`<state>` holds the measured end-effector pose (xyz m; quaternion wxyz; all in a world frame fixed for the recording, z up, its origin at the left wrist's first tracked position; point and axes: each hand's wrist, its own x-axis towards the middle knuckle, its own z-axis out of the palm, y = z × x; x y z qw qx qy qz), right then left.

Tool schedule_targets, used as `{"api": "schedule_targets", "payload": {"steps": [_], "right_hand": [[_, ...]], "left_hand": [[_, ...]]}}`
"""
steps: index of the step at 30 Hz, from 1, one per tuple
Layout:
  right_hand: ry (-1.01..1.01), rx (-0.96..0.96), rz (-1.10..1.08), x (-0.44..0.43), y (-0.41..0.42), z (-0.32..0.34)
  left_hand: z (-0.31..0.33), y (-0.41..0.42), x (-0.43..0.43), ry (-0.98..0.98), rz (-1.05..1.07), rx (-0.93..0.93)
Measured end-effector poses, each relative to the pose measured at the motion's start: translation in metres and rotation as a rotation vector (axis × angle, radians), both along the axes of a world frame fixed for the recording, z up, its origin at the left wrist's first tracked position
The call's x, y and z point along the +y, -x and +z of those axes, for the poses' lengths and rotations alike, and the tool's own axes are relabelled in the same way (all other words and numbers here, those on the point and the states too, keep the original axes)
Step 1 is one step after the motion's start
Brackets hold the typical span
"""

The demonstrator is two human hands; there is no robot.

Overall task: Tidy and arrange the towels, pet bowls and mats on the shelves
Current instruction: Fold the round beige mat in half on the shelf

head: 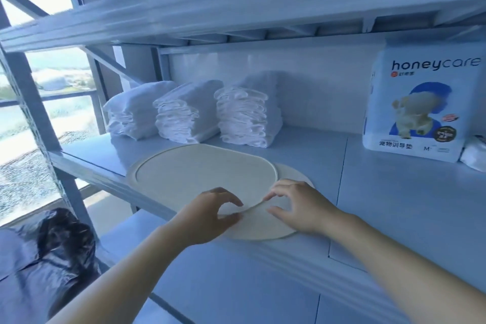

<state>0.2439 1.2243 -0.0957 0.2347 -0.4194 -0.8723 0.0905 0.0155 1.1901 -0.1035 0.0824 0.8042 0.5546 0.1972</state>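
The shelf point(394, 205) carries two cream mats at its front edge, the upper mat point(205, 173) overlapping the lower mat point(294, 172). Three towel stacks point(184, 113) stand behind. The left hand point(210, 213) and right hand point(297, 208) each pinch the upper mat's lifted near edge. The mat appears thin, light and flexible; grip the rim at two spread points to limit sagging.
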Motion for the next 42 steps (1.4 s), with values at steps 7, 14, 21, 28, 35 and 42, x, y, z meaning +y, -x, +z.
{"api": "schedule_targets", "payload": {"steps": [7,14,21,28,35,42], "right_hand": [[0.065,-0.048,0.050,-0.002,0.009,-0.003],[0.113,-0.060,0.058,-0.004,0.005,-0.009],[0.131,-0.050,0.055,-0.006,0.004,-0.005],[0.229,0.049,0.039,-0.013,0.003,-0.001],[0.064,0.023,-0.014,-0.017,-0.003,0.005],[0.048,0.101,0.013,-0.013,-0.010,0.012]], "left_hand": [[-0.012,0.018,-0.005,0.046,-0.118,-0.056],[-0.011,0.024,-0.006,0.048,-0.182,-0.081],[-0.008,0.029,-0.001,0.050,-0.180,-0.096],[-0.008,0.015,0.003,-0.067,-0.055,-0.145],[-0.011,0.016,0.004,-0.081,-0.072,-0.174],[-0.012,0.024,-0.009,0.056,-0.185,-0.324]]}}
